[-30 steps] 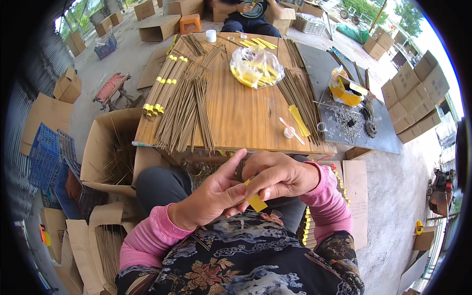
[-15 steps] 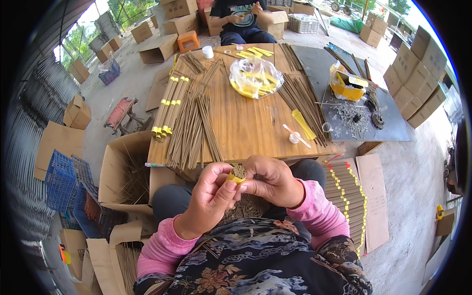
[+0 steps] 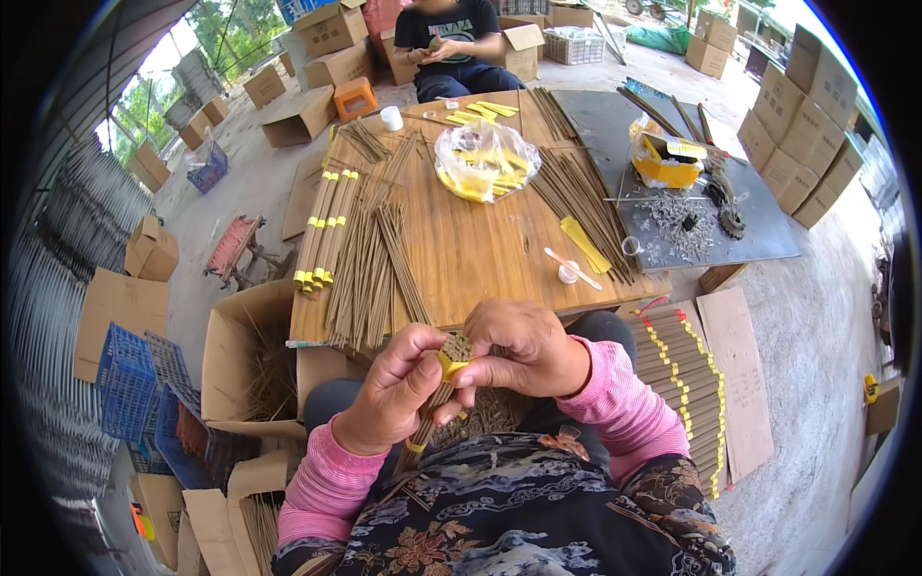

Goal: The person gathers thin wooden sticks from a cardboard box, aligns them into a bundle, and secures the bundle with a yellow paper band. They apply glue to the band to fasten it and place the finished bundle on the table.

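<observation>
Over my lap, my left hand [image 3: 394, 396] is closed around a bundle of thin brown incense sticks [image 3: 456, 347]. The bundle stands tilted, its cut top end facing up and its lower part running down below my palm. A yellow paper band [image 3: 448, 367] wraps it just under the top end. My right hand [image 3: 530, 351] is closed against the band's right side, thumb and fingers pinching it; the fingertips are partly hidden. On the wooden table [image 3: 480, 259] ahead lie loose incense sticks [image 3: 370, 269] and, farther left, several yellow-banded bundles [image 3: 327, 230].
A clear plastic bag of yellow strips [image 3: 485, 163] sits mid-table, with a small white cup and spatula [image 3: 570, 274] nearer. A cardboard box [image 3: 252, 360] stands left of my knees; banded bundles [image 3: 677, 384] lie at right. Another person [image 3: 451, 43] sits beyond the table.
The bundle has tilted, and its length below my left hand now shows. My right fingers have shifted along the yellow band, which now sits flatter around the sticks. The view has turned slightly.
</observation>
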### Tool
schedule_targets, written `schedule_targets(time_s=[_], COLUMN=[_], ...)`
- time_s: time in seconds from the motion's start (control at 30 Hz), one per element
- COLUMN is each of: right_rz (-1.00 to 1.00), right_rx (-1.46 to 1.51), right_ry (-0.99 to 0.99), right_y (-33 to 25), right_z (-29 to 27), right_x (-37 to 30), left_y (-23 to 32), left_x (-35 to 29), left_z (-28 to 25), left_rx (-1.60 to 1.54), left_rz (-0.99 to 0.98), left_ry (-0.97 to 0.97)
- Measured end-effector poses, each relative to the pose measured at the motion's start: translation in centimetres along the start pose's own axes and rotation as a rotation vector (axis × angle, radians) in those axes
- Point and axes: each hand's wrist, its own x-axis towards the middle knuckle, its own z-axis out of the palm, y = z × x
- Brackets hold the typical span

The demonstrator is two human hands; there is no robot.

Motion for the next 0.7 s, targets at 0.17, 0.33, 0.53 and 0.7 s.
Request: schedule_targets(time_s=[0.17, 0.33, 0.53, 0.7], right_rz=[0.048, 0.102, 0.123, 0.160], right_rx=[-0.007, 0.011, 0.065, 0.011], right_ry=[0.047, 0.042, 0.052, 0.076], right_y=[-0.1, -0.3, -0.4, 0.7], right_z=[-0.5, -0.9, -0.8, -0.7], right_x=[0.5, 0.5, 0.4, -0.2], left_y=[0.8, 0.6, 0.1, -1.2], left_x=[0.4, 0.4, 0.9, 1.2], left_z=[0.0, -0.1, -0.6, -0.8], left_rx=[0.232, 0.294, 0.326, 0.202], left_rz=[0.098, 0.069, 0.050, -0.006], left_ry=[-0.053, -0.022, -0.084, 0.061])
